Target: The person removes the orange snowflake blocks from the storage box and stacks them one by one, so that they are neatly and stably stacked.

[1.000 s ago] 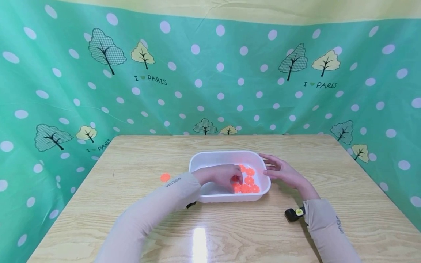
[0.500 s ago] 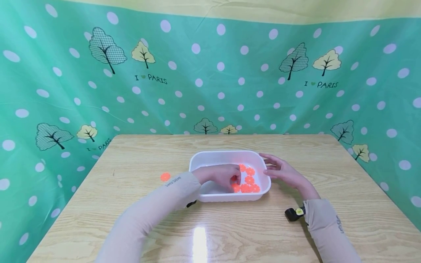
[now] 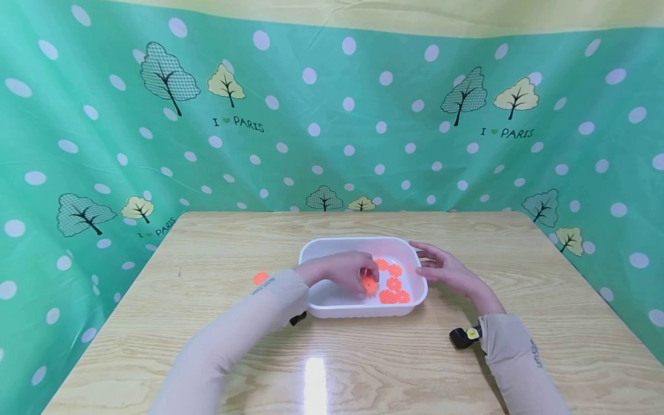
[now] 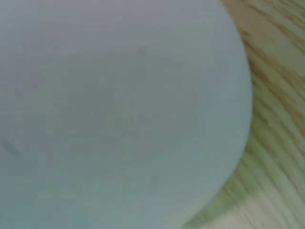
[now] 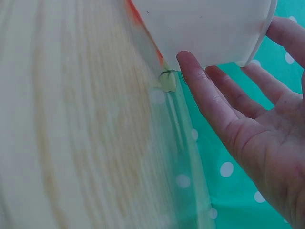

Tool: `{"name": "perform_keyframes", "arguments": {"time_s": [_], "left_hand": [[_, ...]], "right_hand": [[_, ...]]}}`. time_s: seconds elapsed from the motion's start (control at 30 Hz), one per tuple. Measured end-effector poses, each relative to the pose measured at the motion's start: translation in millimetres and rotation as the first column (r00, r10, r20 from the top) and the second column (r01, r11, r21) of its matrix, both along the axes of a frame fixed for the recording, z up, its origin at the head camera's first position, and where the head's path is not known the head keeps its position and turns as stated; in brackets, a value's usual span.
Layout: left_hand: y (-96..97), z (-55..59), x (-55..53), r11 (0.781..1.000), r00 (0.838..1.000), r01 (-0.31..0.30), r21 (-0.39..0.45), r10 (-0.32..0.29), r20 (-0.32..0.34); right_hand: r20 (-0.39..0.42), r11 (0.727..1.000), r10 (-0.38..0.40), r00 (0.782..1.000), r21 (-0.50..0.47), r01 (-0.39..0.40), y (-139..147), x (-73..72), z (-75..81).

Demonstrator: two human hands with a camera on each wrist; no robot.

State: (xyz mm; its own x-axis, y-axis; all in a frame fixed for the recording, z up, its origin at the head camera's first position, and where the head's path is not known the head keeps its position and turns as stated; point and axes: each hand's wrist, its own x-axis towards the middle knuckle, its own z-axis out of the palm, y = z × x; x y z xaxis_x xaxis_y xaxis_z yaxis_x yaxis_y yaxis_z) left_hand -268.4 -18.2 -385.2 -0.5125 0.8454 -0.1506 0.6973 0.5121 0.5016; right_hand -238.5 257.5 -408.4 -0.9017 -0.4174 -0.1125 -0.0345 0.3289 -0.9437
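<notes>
— Hand first: our left hand (image 3: pixel 339 271) is inside the white tub (image 3: pixel 332 249), fingers curled round one orange flower disc (image 3: pixel 369 284), pinching it just above the tub floor.

— And our right hand (image 3: pixel 445 271)?

— It lies relaxed with straight fingers against the tub's right outer wall; the right wrist view shows the fingertips (image 5: pixel 190 64) touching that wall, holding nothing.

— Where does the disc sit among the rest?

— It is at the left edge of the pile of orange discs (image 3: pixel 393 285), which fills the right half of the tub, toward our right hand.

— And the tub itself?

— We see it near the middle of the worktop (image 3: pixel 207 346), a little toward the far edge. The left wrist view shows only its white wall (image 4: pixel 119 114), close up and blurred.

— Anything outside it?

— One loose orange disc (image 3: pixel 260 278) lies flat on the worktop, left of the tub and well apart from it. Behind the far edge hangs a green dotted cloth (image 3: pixel 332 115) with trees.
</notes>
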Motion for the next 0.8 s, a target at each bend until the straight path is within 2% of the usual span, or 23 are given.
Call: {"name": "perform_keyframes", "arguments": {"time_s": [0.17, 0.37, 0.8], "left_hand": [[-10.0, 7.1, -1.2, 1.0, 1.0, -0.016, 0.019, 0.016, 0.02], [-21.6, 14.8, -3.7, 0.998, 1.0, -0.013, 0.054, 0.013, -0.011], [-44.8, 24.6, -5.7, 0.992, 0.995, -0.066, 0.107, 0.073, -0.061]], "right_hand": [[-0.002, 1.0, -0.007, 1.0, 0.007, 0.007, 0.2, -0.7, -1.3], [-0.002, 1.0, -0.004, 1.0, -0.009, 0.004, 0.0, -0.5, -1.0], [0.005, 1.0, 0.0, 1.0, -0.029, 0.0, -0.3, 0.8, 0.2]]}}
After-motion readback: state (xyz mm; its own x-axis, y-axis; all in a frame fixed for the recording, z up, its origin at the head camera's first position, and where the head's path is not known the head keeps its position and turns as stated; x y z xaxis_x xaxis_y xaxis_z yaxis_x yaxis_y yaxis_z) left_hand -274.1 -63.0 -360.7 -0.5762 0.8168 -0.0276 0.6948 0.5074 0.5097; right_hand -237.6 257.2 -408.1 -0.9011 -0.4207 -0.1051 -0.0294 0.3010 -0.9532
